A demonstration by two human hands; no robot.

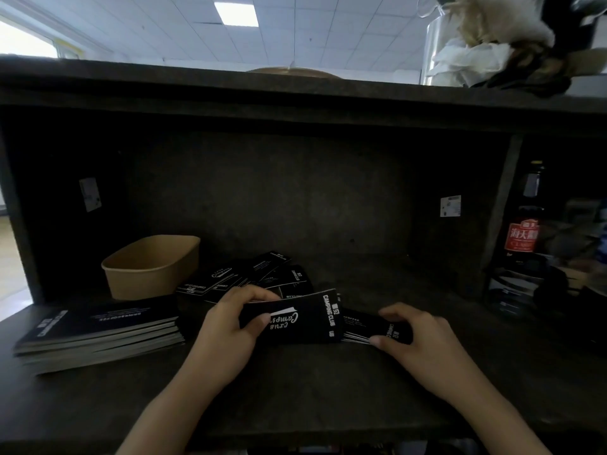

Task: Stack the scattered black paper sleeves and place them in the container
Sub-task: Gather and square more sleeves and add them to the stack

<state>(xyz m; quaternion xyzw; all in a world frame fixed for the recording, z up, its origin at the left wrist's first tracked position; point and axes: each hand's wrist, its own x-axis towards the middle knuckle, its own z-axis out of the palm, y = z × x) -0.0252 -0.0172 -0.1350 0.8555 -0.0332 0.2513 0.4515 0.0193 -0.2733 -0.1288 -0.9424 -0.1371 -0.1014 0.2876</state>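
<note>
Dark shelf (pixel 295 382) interior; print on the scattered sleeves (pixel 259 274) behind the hands is barely legible. Left hand (pixel 226 333) pinches a black sleeve (pixel 305 320); right hand (pixel 417 339) grips a flat sleeve stack (pixel 364 326) just right of it. Kraft container (pixel 151 267) stands left-rear, beside booklets (pixel 98 330).

I see a stack of black booklets (pixel 98 333) lying at the left on the dark shelf (pixel 295 389), their white page edges facing me. On the back wall there are two small white labels (pixel 450 205), one far left, one far right. Past the right divider stands a dark bottle (pixel 525 231) with a red label. Up on the top board sits a clear glass jar (pixel 460 44) with crumpled white paper beside it, and a ceiling light panel (pixel 236 14) glows above.
</note>
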